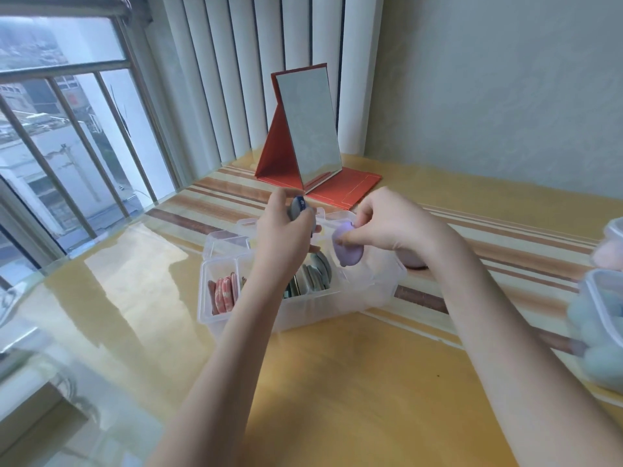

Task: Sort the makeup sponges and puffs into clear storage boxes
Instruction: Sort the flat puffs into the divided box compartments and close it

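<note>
A flat, rounded lilac makeup puff is pinched at its upper edge between the thumb and fingers of the right hand. It hangs on edge just above the right-hand compartment of a clear plastic divided storage box. The puff looks soft, light and squashy, so it should bend under pressure and spring back; a gentle pinch at the rim, as here, seems enough, and it is unlikely to slip or break.

The left hand is closed around a grey-blue round puff with a dark band, held above the middle of the same box. The two hands are close but not touching.

Inside the box, the left compartment holds pink and white patterned puffs standing on edge. The middle compartment holds grey-green round puffs, also on edge and packed side by side. The right compartment appears nearly empty, though the plastic blurs the view.

The box sits near the middle of a glossy yellow surface with brown stripes. Behind it, toward the far edge, stands a red folding mirror. At the right edge, another clear container holds pale blue-green sponges, partly cut off and blurred.
</note>
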